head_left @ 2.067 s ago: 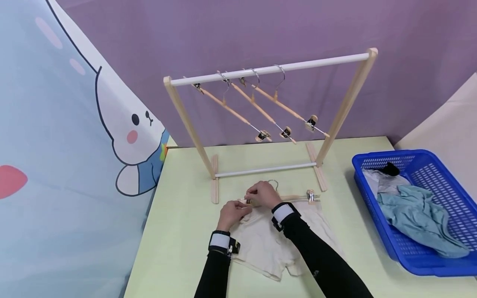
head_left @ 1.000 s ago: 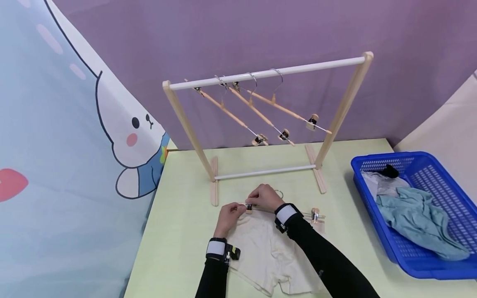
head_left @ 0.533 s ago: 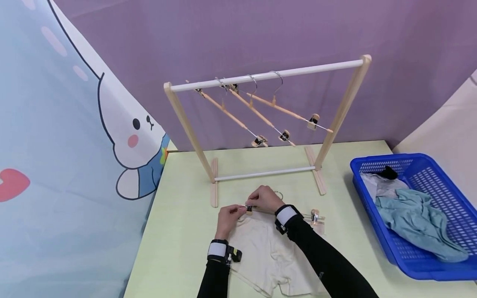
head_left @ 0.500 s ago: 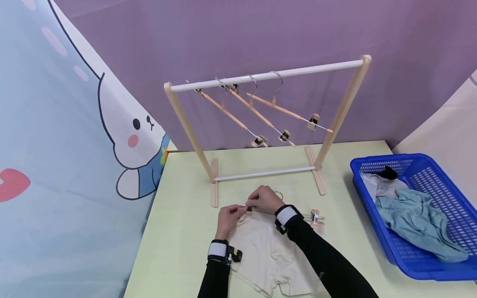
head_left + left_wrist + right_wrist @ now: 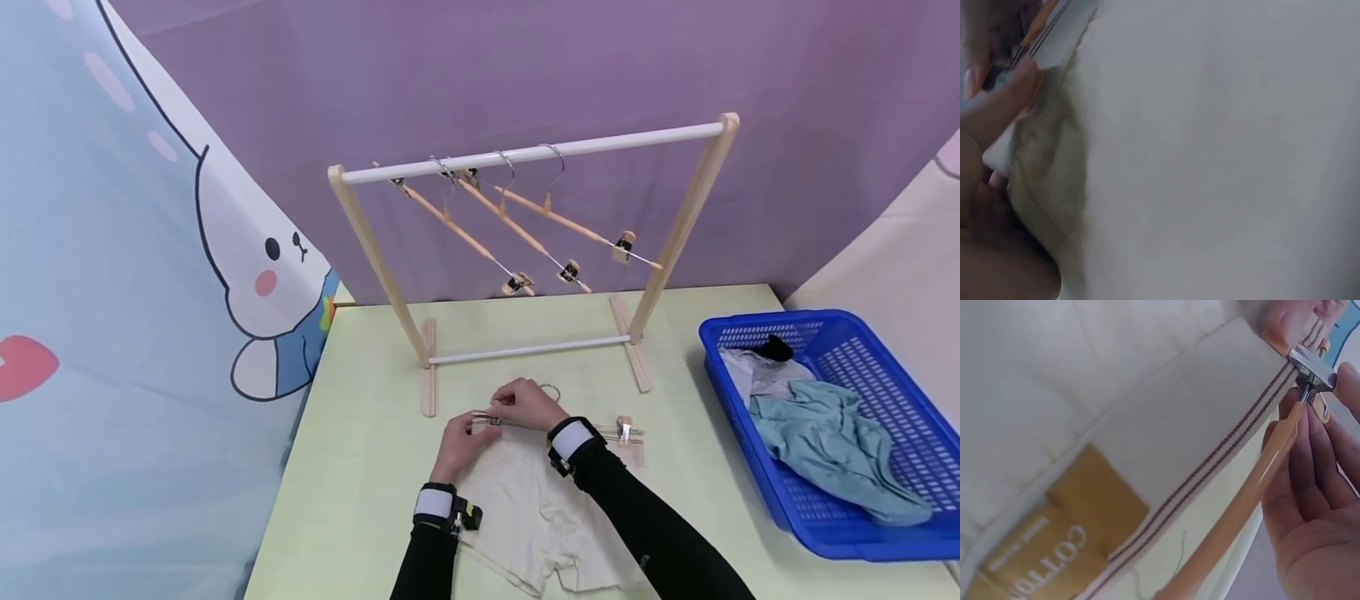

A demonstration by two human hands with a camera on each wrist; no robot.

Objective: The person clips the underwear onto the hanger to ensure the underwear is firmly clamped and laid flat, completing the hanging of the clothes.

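Observation:
Cream shorts (image 5: 525,508) lie on the table, waistband toward the rack. A wooden clip hanger (image 5: 1241,506) runs along the waistband in the right wrist view; its far clip (image 5: 624,429) is on the waistband's right part. At the left end, my left hand (image 5: 457,446) pinches the waistband corner and clip between thumb and fingers. My right hand (image 5: 525,406) is beside it, fingers and thumb at the metal clip (image 5: 1311,367). In the left wrist view the shorts' cloth (image 5: 1210,150) fills most of the picture.
A wooden rack with a white top rail (image 5: 615,146) stands behind my hands, with several clip hangers hanging from it. On the right sits a blue basket (image 5: 817,542) holding a teal cloth (image 5: 840,442), a grey cloth and something black.
Since about two seconds ago, the hanger and shorts have shifted toward me. Over the last half second my hands moved slightly left, and the left clip has tilted in my fingers.

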